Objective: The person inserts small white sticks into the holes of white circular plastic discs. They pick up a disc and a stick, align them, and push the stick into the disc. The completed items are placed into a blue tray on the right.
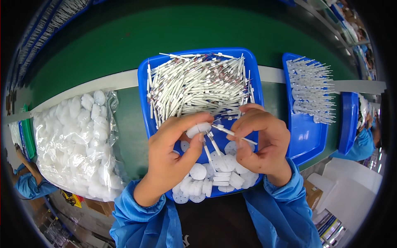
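Note:
Over the front of a blue tray (pixel 143 93), my left hand (pixel 165 155) pinches a white round disc (pixel 197 129) between thumb and fingers. A couple of thin white sticks (pixel 214 144) point down from the disc. My right hand (pixel 266 140) grips another thin white stick (pixel 247 139) in its fingertips, its far end close to the disc's edge. A heap of similar sticks (pixel 194 89) with dark, fine tips fills the back of the tray. Below my hands, loose white discs (pixel 198 171) with small holes are gathered at the tray's near side.
To the left lies a clear plastic bag (pixel 74 144) packed with white discs. A second blue tray (pixel 308 142) at the right holds rows of discs fitted with sticks (pixel 310 89). A metal strip (pixel 111 84) crosses the green table (pixel 124 37). Other people in blue sleeves (pixel 359 144) sit at both sides.

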`<move>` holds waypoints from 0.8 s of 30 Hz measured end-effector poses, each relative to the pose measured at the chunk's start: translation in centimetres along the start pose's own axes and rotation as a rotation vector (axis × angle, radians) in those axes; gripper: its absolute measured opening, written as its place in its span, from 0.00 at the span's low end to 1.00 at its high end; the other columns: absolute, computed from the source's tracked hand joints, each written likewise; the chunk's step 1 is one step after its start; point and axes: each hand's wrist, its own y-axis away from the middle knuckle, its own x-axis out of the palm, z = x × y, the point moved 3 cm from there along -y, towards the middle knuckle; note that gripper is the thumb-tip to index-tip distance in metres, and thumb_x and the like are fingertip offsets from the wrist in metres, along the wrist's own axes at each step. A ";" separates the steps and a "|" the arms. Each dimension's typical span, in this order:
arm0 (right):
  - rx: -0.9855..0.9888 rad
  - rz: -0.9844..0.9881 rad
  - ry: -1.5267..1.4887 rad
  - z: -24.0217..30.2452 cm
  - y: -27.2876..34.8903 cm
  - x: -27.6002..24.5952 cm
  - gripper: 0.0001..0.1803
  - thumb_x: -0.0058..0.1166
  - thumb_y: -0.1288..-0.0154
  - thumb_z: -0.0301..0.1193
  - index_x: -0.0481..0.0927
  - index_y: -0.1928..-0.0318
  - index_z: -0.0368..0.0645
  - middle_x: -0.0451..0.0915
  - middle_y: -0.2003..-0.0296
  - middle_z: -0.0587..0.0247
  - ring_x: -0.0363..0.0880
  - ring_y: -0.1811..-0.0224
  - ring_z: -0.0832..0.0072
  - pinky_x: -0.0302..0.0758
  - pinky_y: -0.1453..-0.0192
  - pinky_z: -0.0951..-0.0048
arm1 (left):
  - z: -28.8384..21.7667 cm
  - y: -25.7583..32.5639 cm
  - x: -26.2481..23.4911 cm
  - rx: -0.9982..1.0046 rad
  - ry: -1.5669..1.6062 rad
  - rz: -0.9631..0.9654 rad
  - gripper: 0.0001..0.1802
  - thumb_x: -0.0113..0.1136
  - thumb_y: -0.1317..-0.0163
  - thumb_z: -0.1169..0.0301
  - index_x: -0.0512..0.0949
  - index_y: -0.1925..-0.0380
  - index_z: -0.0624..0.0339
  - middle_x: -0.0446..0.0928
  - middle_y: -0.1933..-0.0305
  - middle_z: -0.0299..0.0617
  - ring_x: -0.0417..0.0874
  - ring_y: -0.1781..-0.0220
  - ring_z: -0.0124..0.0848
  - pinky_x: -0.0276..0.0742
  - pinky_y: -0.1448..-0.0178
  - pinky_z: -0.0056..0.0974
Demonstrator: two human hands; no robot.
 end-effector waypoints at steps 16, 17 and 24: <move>0.127 0.012 0.099 -0.4 0.7 1.2 0.15 0.77 0.43 0.19 0.94 0.54 0.43 0.91 0.66 0.61 0.89 0.70 0.73 0.83 0.66 0.72 | -1.0 0.3 -0.3 -0.112 0.106 0.040 0.19 0.62 0.23 0.82 0.78 0.35 0.71 0.88 0.37 0.59 0.88 0.34 0.39 0.82 0.28 0.41; 0.122 0.008 0.118 -0.4 0.6 1.2 0.15 0.77 0.42 0.19 0.94 0.54 0.44 0.91 0.68 0.62 0.88 0.72 0.74 0.82 0.68 0.72 | -0.8 0.3 -0.4 -0.082 0.113 0.015 0.20 0.63 0.24 0.83 0.80 0.35 0.69 0.88 0.37 0.56 0.89 0.37 0.36 0.83 0.35 0.37; 0.194 0.019 0.088 -0.3 0.8 0.9 0.12 0.77 0.40 0.21 0.94 0.55 0.43 0.88 0.74 0.63 0.83 0.77 0.76 0.78 0.71 0.74 | -0.2 -0.1 -0.5 0.001 0.064 -0.050 0.22 0.67 0.30 0.85 0.86 0.37 0.65 0.91 0.41 0.47 0.89 0.51 0.27 0.87 0.52 0.30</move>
